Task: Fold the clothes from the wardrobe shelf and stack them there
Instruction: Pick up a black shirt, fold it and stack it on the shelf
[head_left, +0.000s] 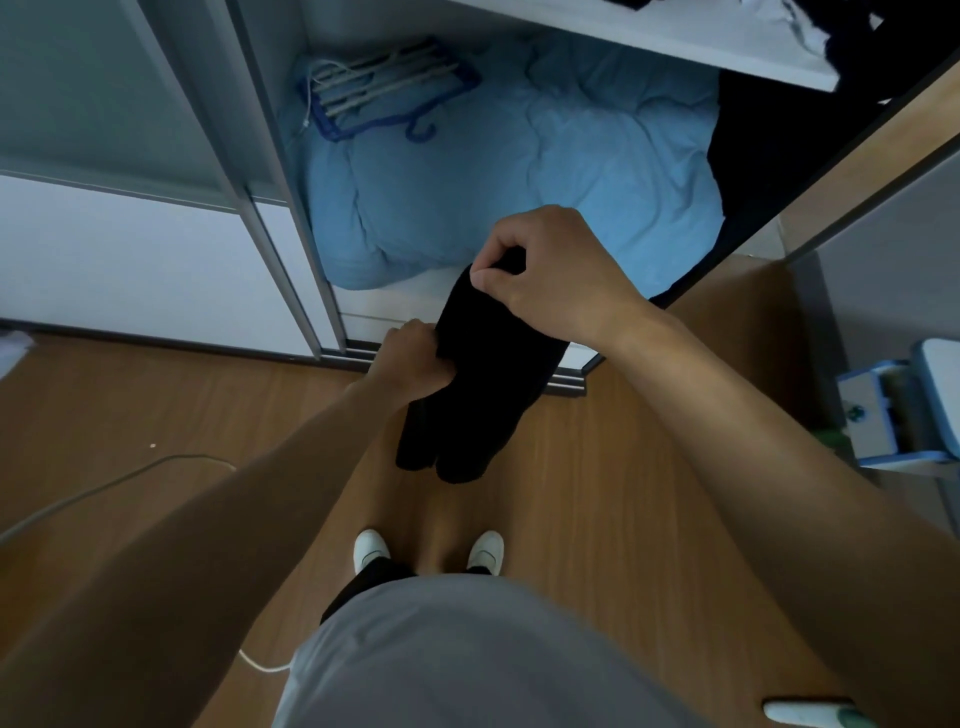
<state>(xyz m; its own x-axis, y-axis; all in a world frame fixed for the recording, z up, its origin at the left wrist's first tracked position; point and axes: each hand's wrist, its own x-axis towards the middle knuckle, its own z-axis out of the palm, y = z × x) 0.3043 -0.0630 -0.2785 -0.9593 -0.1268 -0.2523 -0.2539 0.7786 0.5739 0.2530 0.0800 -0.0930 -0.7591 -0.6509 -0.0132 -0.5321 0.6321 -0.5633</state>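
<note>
Hanging folded, a black garment (483, 374) is pinched at its top by the right hand (556, 270) and gripped lower down by the left hand (413, 358)

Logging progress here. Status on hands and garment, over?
Both hands busy: left hand grips black garment at its side, right hand pinches its top edge. Garment hangs mid-air, not on shelf. No obstruction seen.

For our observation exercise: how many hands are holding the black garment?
2. The left hand grips the black garment at its left edge, lower down; the right hand pinches its top end. No other hands show.
</note>
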